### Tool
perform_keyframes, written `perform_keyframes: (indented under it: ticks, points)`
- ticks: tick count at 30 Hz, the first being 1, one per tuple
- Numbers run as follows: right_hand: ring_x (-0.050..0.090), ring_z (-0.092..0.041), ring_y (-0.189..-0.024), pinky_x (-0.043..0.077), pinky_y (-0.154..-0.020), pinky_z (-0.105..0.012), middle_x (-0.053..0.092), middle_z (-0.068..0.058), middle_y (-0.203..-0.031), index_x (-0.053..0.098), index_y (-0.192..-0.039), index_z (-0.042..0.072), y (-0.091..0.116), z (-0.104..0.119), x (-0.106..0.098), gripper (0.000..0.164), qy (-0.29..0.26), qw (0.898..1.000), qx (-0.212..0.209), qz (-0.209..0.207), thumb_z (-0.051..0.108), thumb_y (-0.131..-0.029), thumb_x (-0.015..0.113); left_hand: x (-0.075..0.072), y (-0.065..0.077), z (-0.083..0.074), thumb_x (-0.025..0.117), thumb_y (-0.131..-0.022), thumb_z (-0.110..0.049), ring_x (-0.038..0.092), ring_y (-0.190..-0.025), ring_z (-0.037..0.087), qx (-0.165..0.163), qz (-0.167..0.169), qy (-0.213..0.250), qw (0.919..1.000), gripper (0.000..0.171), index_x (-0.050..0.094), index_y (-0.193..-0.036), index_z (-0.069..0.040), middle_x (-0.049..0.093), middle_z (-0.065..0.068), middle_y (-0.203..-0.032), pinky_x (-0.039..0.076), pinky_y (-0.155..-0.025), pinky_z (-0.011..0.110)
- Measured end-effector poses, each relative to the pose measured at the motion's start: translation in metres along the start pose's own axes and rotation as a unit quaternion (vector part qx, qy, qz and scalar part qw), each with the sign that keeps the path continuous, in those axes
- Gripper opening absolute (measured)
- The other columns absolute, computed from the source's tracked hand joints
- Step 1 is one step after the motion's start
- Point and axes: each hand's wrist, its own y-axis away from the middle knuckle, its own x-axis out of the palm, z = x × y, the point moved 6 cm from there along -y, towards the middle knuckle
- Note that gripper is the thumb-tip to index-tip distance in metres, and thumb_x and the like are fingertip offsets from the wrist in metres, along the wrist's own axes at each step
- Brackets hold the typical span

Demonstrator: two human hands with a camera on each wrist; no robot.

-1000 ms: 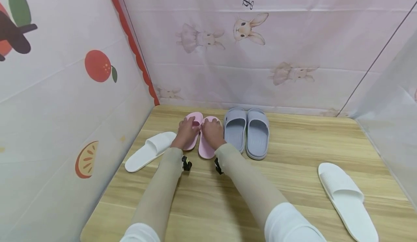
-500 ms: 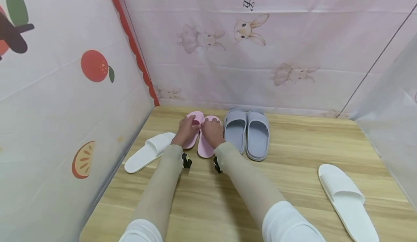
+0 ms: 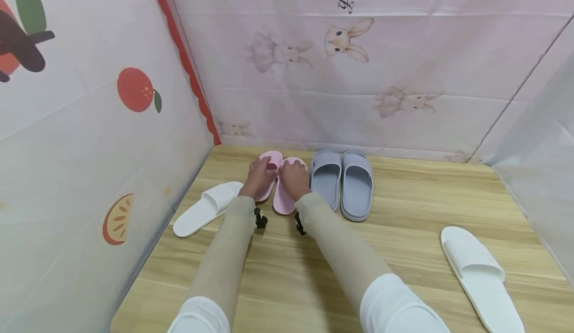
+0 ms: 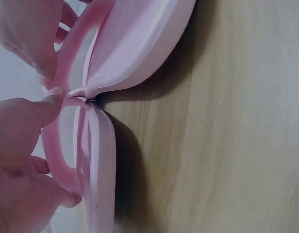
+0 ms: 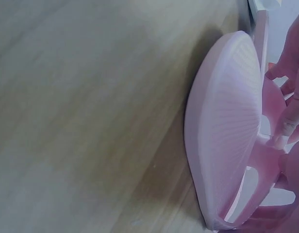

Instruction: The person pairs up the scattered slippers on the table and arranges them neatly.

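In the head view my left hand (image 3: pixel 258 177) grips the strap of the left pink slipper (image 3: pixel 271 155). The strap of the right pink slipper (image 3: pixel 281 201) is held by my right hand (image 3: pixel 295 179). Both slippers point toward the back wall, touching near their straps, with their heels apart. The left wrist view shows thumb and fingers of the left hand (image 4: pixel 16 155) spread across one strap (image 4: pixel 55 145). Seen from the right wrist, the right slipper's sole (image 5: pixel 227 121) looks tilted; that hand is partly cut off by the frame edge.
Right of the pink pair stand two grey slippers (image 3: pixel 357 188), side by side. One white slipper (image 3: pixel 202 213) lies slanted at the left, another (image 3: pixel 480 278) at the front right. A wooden floor (image 3: pixel 403 213) meets a printed back wall (image 3: pixel 314 113) and side walls.
Both hands have shifted the pink slippers slightly away from me, toward the back wall. The grey and white slippers have stayed in place.
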Motion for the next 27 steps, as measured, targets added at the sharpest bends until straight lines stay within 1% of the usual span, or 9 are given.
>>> perform_keyframes:
  ticks: [3,8,11,15,18,21,25,27]
  points:
    - [0.064,-0.033,-0.093,0.055,-0.080,-0.044,0.067,-0.020,-0.102,0.066,-0.118,0.003,0.0008,-0.0019,0.0008,0.039,0.001,1.000,0.005,0.002,0.033,-0.108,0.044,0.0017,0.0009,-0.0013,0.062,-0.099,-0.037,0.013,-0.153,0.042,0.003,-0.001,0.001,1.0000,0.069,0.032,-0.157,-0.014,0.015,0.022,-0.166,0.020,-0.119,0.063]
    - [0.063,-0.036,-0.099,0.055,-0.082,-0.047,0.066,-0.022,-0.110,0.063,-0.125,0.003,0.0023,-0.0032,0.0025,0.041,-0.015,0.999,0.017,0.025,0.035,-0.108,0.043,0.0017,0.0039,-0.0024,0.062,-0.100,-0.035,0.016,-0.152,0.043,0.007,-0.003,-0.012,0.9999,0.069,0.032,-0.157,-0.013,0.017,0.024,-0.165,0.021,-0.119,0.062]
    - [0.062,-0.036,-0.104,0.055,-0.085,-0.048,0.064,-0.023,-0.115,0.061,-0.131,0.005,0.0013,-0.0044,0.0030,0.043,-0.021,0.999,0.029,0.028,0.037,-0.108,0.042,0.0006,0.0037,-0.0039,0.061,-0.100,-0.037,0.017,-0.151,0.044,0.016,-0.003,-0.024,0.9996,0.070,0.031,-0.158,-0.013,0.017,0.025,-0.164,0.023,-0.117,0.064]
    - [0.060,-0.039,-0.112,0.053,-0.090,-0.052,0.061,-0.025,-0.122,0.056,-0.140,0.006,0.0006,-0.0039,0.0045,0.050,-0.020,0.998,0.043,0.039,0.040,-0.109,0.038,-0.0008,0.0026,-0.0043,0.056,-0.100,-0.046,0.019,-0.149,0.047,0.023,0.001,-0.053,0.9984,0.072,0.029,-0.159,-0.015,0.015,0.027,-0.164,0.027,-0.113,0.068]
    - [0.058,-0.040,-0.116,0.049,-0.097,-0.053,0.059,-0.025,-0.124,0.055,-0.139,0.005,0.0004,-0.0038,0.0032,0.053,-0.023,0.998,0.048,0.045,0.043,-0.108,0.035,0.0004,-0.0018,-0.0012,0.049,-0.101,-0.053,0.018,-0.148,0.048,0.021,0.011,-0.074,0.9970,0.072,0.027,-0.160,-0.018,0.013,0.027,-0.164,0.027,-0.113,0.069]
    - [0.056,-0.037,-0.120,0.044,-0.104,-0.051,0.059,-0.024,-0.127,0.056,-0.136,0.004,-0.0026,-0.0054,0.0021,0.054,-0.033,0.998,0.045,0.042,0.045,-0.108,0.034,0.0000,-0.0038,-0.0002,0.044,-0.102,-0.054,0.019,-0.148,0.047,0.024,0.010,-0.092,0.9954,0.071,0.025,-0.161,-0.019,0.015,0.026,-0.164,0.026,-0.114,0.067]
    - [0.054,-0.035,-0.124,0.040,-0.107,-0.050,0.058,-0.020,-0.132,0.057,-0.135,0.006,-0.0061,-0.0076,0.0000,0.055,-0.045,0.998,0.033,0.039,0.047,-0.107,0.034,-0.0039,0.0006,-0.0057,0.043,-0.102,-0.053,0.018,-0.147,0.044,0.032,0.001,-0.105,0.9939,0.071,0.024,-0.161,-0.017,0.018,0.026,-0.162,0.022,-0.116,0.065]
    - [0.053,-0.035,-0.125,0.039,-0.108,-0.052,0.058,-0.019,-0.132,0.058,-0.135,0.007,-0.0057,-0.0078,-0.0039,0.055,-0.044,0.998,0.025,0.036,0.048,-0.107,0.034,-0.0056,0.0022,-0.0084,0.042,-0.103,-0.052,0.015,-0.149,0.044,0.034,0.002,-0.112,0.9931,0.071,0.024,-0.161,-0.016,0.016,0.026,-0.162,0.020,-0.116,0.066]
